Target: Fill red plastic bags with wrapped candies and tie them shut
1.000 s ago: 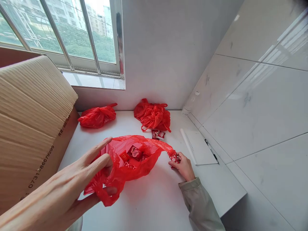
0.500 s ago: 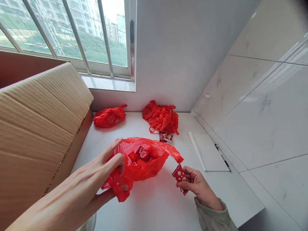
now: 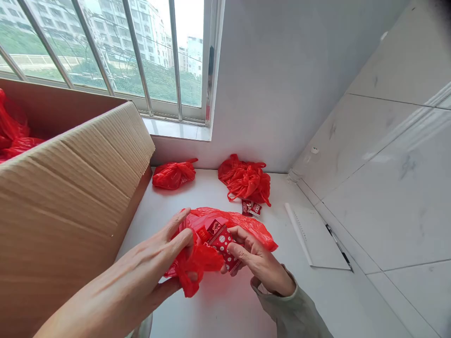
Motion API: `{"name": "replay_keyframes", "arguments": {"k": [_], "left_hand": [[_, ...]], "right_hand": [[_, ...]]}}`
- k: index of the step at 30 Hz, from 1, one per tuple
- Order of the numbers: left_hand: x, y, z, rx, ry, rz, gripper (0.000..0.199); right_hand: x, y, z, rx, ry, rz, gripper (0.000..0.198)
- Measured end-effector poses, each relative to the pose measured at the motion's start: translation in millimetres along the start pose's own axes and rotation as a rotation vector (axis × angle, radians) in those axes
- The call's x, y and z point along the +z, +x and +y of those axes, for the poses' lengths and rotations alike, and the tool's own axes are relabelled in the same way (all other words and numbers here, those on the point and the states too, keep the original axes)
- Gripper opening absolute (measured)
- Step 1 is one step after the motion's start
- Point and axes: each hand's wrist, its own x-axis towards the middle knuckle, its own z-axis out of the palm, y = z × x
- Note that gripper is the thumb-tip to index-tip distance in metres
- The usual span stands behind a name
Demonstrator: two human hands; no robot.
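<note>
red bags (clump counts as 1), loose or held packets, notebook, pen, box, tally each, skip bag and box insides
Red bags: 3
Packets: 3
Notebook: 1
Pen: 1
Box: 1
Total: 9

I see the corner of an indoor room, though from here I can't tell whether it's a home or a small workroom. A barred window (image 3: 116, 51) shows me tall buildings (image 3: 151, 35) and greenery (image 3: 158, 80); inside are a plain wall (image 3: 275, 80), marble-patterned tiles (image 3: 398, 188), and a white surface (image 3: 225, 310) with a notepad (image 3: 319, 241) and pen (image 3: 337, 245).
</note>
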Motion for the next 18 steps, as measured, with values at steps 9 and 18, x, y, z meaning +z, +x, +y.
{"name": "replay_keyframes", "arguments": {"k": [9,18], "left_hand": [[-5,1,11,-0.035,-0.049,-0.069,0.082],[-10,11,14,-0.12,-0.107,-0.065,0.076]], "right_hand": [[-8,47,-13,-0.33,-0.799,0.219,0.009],[-18,55,-8,-0.389,-0.918,0.078,0.013]]}}
